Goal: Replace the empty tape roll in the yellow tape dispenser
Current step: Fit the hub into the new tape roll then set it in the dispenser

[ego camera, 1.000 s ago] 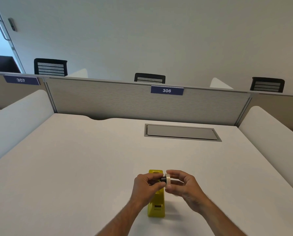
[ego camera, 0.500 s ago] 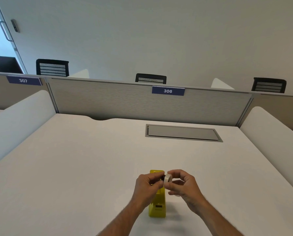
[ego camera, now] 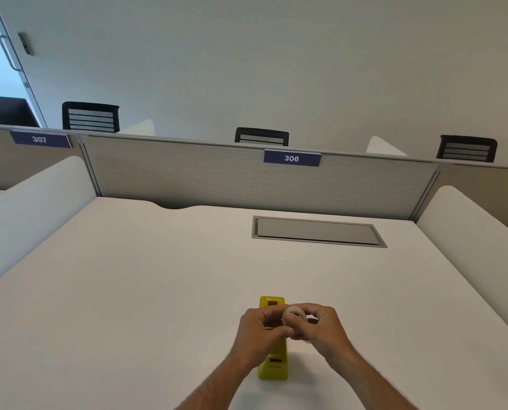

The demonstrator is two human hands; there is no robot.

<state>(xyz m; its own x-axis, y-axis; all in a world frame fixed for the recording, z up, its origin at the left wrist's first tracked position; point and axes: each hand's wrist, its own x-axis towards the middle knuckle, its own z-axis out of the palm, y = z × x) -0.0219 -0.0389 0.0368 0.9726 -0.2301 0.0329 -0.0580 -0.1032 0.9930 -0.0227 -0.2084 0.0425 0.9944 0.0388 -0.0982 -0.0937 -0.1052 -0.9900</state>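
Observation:
The yellow tape dispenser [ego camera: 273, 365] stands on the white desk [ego camera: 128, 291], lengthwise toward me, its middle hidden behind my hands. Just above it my right hand [ego camera: 320, 329] holds a whitish tape roll [ego camera: 294, 312] between fingers and thumb. My left hand [ego camera: 260, 329] closes against the roll from the left, fingertips touching it. The black hub seen earlier is hidden between my fingers. Both hands hover over the dispenser's centre.
A grey cable hatch [ego camera: 317, 231] is set into the desk farther back. A grey partition [ego camera: 217, 173] with label 306 [ego camera: 291, 158] closes the far edge. White curved side dividers [ego camera: 468, 226] flank the desk. Black chairs stand beyond.
My hands have come closer together over the dispenser. The black hub that showed between them is now covered, and the roll has turned so its flat face points more upward.

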